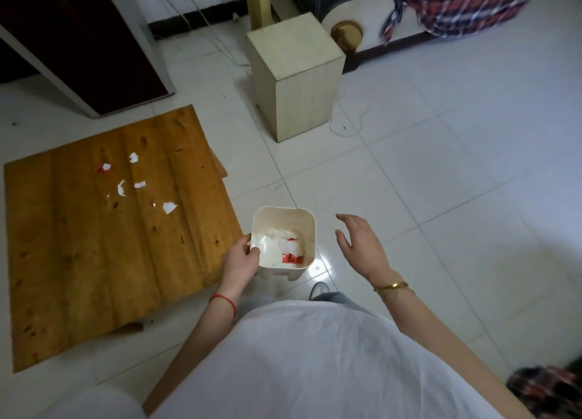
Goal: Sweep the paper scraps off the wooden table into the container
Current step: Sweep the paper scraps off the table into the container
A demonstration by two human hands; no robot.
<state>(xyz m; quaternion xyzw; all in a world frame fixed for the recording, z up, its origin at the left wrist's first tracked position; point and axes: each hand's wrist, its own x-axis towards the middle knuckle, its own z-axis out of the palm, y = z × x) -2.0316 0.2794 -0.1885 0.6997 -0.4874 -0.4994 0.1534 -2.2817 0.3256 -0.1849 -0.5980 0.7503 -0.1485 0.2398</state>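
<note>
A low wooden table (pixel 78 261) fills the left of the view. Several white and red paper scraps (pixel 135 182) lie scattered on its upper middle. A cream square container (pixel 308 226) hangs just off the table's right edge, above the tiled floor. My left hand (pixel 241 261) grips its left rim, thumb inside. White and red scraps (pixel 289 248) lie in the container's bottom. My right hand (pixel 359 245) hovers to the right of the container, fingers spread, touching nothing.
A pale wooden box (pixel 296 81) stands on the floor beyond the container. A dark cabinet (pixel 78 40) stands behind the table at the upper left. A bed with a plaid cover (pixel 466 9) lies at the upper right. Thin cables (pixel 346 128) trail across the white tiles.
</note>
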